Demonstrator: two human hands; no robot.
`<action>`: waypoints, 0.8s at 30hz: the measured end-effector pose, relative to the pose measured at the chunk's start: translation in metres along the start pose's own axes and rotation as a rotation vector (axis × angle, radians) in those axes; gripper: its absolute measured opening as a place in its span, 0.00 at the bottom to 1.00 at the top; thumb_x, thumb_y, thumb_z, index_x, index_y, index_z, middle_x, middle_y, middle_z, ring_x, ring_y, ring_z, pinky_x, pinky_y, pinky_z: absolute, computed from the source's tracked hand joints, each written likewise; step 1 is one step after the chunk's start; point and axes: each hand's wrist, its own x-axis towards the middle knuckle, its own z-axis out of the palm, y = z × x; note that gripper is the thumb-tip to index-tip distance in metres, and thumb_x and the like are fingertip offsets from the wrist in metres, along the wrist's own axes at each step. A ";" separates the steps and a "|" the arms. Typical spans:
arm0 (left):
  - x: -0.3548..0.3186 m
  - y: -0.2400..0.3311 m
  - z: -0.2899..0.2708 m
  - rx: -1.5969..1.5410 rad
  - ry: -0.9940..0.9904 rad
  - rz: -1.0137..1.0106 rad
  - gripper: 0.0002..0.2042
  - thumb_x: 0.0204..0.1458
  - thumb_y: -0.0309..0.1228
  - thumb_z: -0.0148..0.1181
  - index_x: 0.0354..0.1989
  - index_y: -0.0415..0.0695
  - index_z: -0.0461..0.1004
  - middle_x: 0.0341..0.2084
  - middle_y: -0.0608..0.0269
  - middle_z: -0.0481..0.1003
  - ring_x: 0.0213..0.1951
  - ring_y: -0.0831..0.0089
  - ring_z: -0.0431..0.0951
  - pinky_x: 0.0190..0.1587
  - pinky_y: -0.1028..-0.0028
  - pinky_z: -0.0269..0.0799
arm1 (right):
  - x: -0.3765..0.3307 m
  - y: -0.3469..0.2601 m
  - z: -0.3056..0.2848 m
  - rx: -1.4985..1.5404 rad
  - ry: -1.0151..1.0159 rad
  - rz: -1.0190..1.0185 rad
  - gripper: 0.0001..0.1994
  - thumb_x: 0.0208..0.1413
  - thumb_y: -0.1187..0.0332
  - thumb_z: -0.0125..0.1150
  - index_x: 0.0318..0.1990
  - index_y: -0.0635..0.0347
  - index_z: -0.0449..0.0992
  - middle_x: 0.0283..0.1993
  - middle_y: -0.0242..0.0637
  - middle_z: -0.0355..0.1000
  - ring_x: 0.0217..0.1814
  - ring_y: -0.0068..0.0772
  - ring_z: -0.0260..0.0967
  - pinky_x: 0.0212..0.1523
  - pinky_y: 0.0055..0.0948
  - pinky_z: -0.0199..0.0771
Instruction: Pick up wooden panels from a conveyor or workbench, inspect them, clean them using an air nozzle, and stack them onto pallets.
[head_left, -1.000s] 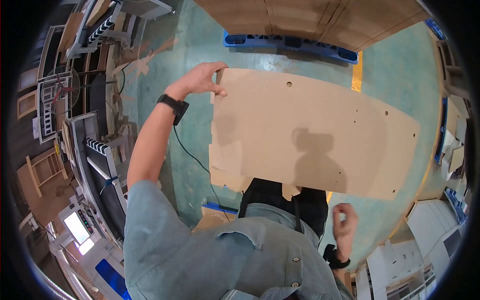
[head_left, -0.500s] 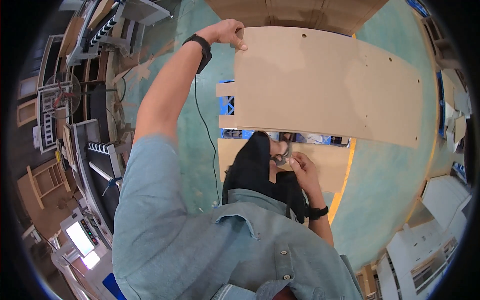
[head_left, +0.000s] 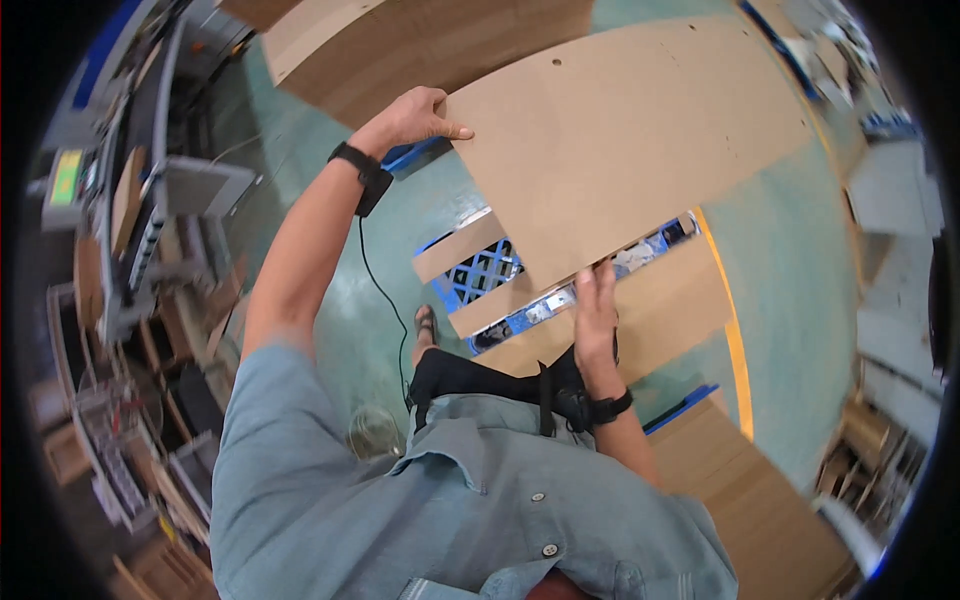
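A large light-brown wooden board (head_left: 630,130) with small drilled holes lies tilted across the upper middle. My left hand (head_left: 420,115) grips its left corner, with the thumb on top and the other fingers curled at the edge. At the board's near edge is my right hand (head_left: 597,320), its fingers stretched out and their tips touching the edge. Below the board shows a blue plastic pallet (head_left: 482,275) with flat wooden strips across it. Another pale board (head_left: 660,310) lies nearer to me, beyond my right hand.
Stacked brown panels (head_left: 430,50) stand at the far side, and another stack (head_left: 740,490) is at my lower right. A black cable (head_left: 375,280) runs down my left side. A yellow floor line (head_left: 740,360) passes on the right. Machinery (head_left: 150,180) stands far left.
My view has turned, and the board now slants up to the right, its left side shifted off the pallet. My right hand has moved from by my feet to the board's near edge.
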 end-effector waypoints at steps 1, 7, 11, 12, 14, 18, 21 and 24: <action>-0.002 -0.006 0.005 -0.068 0.063 0.045 0.32 0.33 0.58 0.76 0.27 0.36 0.77 0.25 0.52 0.77 0.33 0.60 0.78 0.35 0.62 0.71 | 0.001 -0.004 0.015 -0.012 0.061 -0.018 0.31 0.68 0.58 0.50 0.70 0.68 0.52 0.66 0.48 0.61 0.68 0.39 0.57 0.67 0.36 0.56; 0.005 -0.041 0.017 -0.353 0.051 0.350 0.27 0.52 0.52 0.62 0.39 0.32 0.80 0.32 0.43 0.80 0.37 0.58 0.80 0.43 0.63 0.73 | 0.011 -0.011 0.088 0.066 0.547 -0.043 0.35 0.69 0.52 0.46 0.73 0.67 0.45 0.76 0.45 0.47 0.78 0.37 0.43 0.76 0.39 0.41; 0.032 -0.055 0.026 -0.435 0.046 0.364 0.23 0.57 0.46 0.55 0.39 0.34 0.80 0.37 0.40 0.80 0.43 0.54 0.81 0.48 0.61 0.72 | 0.020 -0.008 0.086 0.286 0.502 -0.062 0.34 0.68 0.51 0.47 0.71 0.66 0.51 0.75 0.42 0.50 0.78 0.36 0.44 0.76 0.41 0.40; 0.029 -0.055 0.029 -0.543 0.056 0.359 0.22 0.58 0.45 0.55 0.39 0.33 0.80 0.37 0.42 0.81 0.43 0.56 0.80 0.48 0.61 0.72 | 0.023 0.002 0.077 0.299 0.482 -0.070 0.32 0.68 0.51 0.48 0.70 0.65 0.54 0.74 0.41 0.53 0.77 0.36 0.45 0.75 0.41 0.42; 0.018 -0.056 0.025 -0.639 0.054 0.350 0.21 0.58 0.43 0.55 0.39 0.32 0.79 0.37 0.45 0.81 0.43 0.57 0.80 0.48 0.62 0.71 | 0.022 0.008 0.073 0.326 0.467 -0.067 0.31 0.68 0.51 0.49 0.69 0.64 0.56 0.73 0.41 0.55 0.76 0.35 0.47 0.75 0.41 0.43; 0.011 -0.062 0.003 -0.704 -0.107 0.220 0.19 0.61 0.41 0.53 0.33 0.32 0.76 0.31 0.65 0.73 0.38 0.74 0.68 0.45 0.70 0.65 | 0.022 0.001 0.092 0.327 0.528 -0.093 0.29 0.67 0.51 0.50 0.67 0.63 0.60 0.70 0.38 0.60 0.74 0.33 0.51 0.74 0.39 0.45; 0.007 -0.059 0.002 -0.675 -0.175 0.202 0.19 0.63 0.42 0.52 0.35 0.35 0.78 0.34 0.65 0.74 0.39 0.73 0.68 0.46 0.70 0.65 | 0.016 -0.008 0.098 0.338 0.582 -0.086 0.29 0.67 0.51 0.51 0.66 0.62 0.61 0.69 0.36 0.61 0.73 0.32 0.53 0.74 0.37 0.44; 0.015 -0.063 0.003 -0.702 -0.193 0.228 0.20 0.63 0.44 0.51 0.44 0.38 0.79 0.42 0.64 0.76 0.45 0.72 0.71 0.51 0.68 0.66 | 0.019 -0.008 0.096 0.313 0.562 -0.107 0.29 0.67 0.53 0.50 0.66 0.65 0.59 0.67 0.40 0.61 0.70 0.35 0.56 0.72 0.39 0.49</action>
